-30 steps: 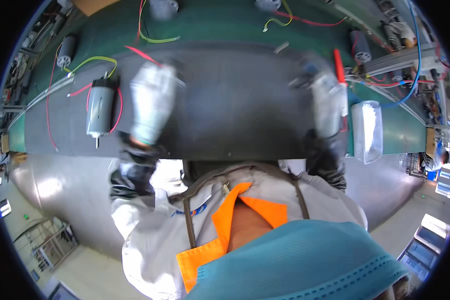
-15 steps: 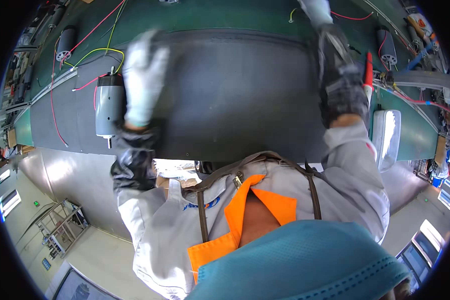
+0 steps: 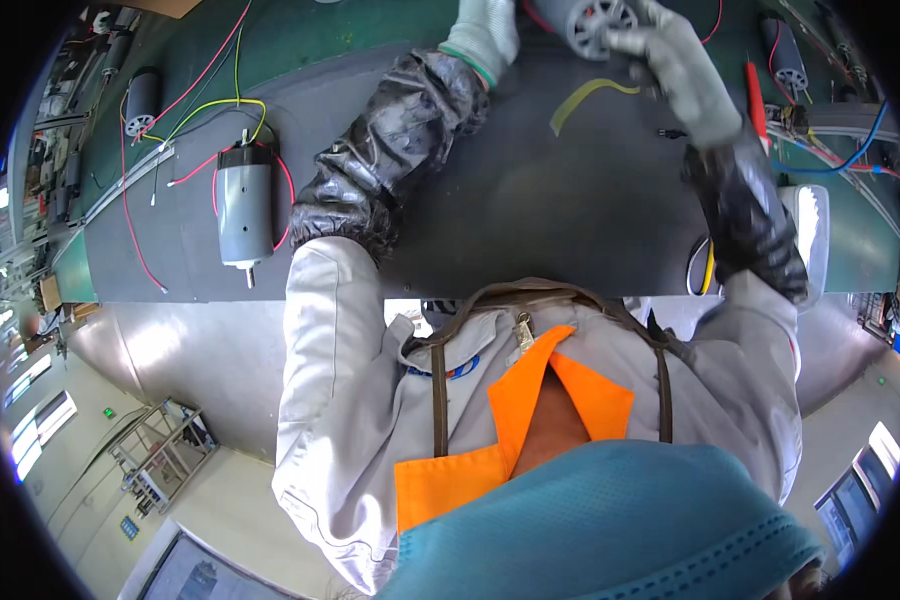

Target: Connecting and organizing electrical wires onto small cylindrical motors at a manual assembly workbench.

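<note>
At the far edge of the workbench a grey cylindrical motor (image 3: 602, 28) shows its round vented end, partly cut off by the picture's top. My right hand (image 3: 685, 80), in a pale glove, has thumb and fingers closed about that vented end. To the motor's left is my gloved left hand (image 3: 485, 40); its fingers run out of view, so their grip is hidden. A blurred yellow-green wire (image 3: 585, 98) hangs below the motor, over the dark mat (image 3: 530, 200). A second grey motor (image 3: 245, 205) lies on the mat left of my left forearm, its shaft toward me.
More motors stand at the far left (image 3: 142, 100) and far right (image 3: 785, 60), with loose red and yellow-green wires around. By my right forearm are a red-handled tool (image 3: 755, 95) and a clear plastic tray (image 3: 815, 235). A metal-framed stand (image 3: 165, 455) is on the floor at left.
Both hands were apart over the mat's sides; my left hand has moved far and right. A motor has come into view at the far edge, with my right hand on it.
</note>
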The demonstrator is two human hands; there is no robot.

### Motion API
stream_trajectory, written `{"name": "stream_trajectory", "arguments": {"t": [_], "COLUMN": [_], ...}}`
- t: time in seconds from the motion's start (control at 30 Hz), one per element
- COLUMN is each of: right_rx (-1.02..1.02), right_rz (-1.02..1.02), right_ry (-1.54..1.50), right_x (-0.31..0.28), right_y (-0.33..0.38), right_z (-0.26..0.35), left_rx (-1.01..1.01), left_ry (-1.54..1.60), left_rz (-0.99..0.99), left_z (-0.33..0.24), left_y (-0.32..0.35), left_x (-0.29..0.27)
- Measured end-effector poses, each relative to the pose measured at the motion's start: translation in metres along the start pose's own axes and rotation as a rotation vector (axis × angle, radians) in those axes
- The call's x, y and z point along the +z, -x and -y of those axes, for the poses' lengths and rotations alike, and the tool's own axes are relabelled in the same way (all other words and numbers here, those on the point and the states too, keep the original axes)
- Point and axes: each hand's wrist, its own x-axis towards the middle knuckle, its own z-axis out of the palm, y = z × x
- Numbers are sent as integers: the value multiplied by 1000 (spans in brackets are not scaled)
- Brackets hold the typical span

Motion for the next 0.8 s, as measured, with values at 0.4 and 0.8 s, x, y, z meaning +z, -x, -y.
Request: {"name": "stream_trajectory", "arguments": {"t": [0.4, 0.8], "right_rx": [-192, -601], "right_rz": [35, 118], "right_ry": [336, 1231], "right_x": [87, 57], "right_y": [173, 62], "right_z": [-96, -79], "left_rx": [-1156, -1360], "left_ry": [495, 1168], "left_rz": [1825, 1133], "left_z": [9, -22], "left_y": [-7, 38], "left_x": [-307, -245]}}
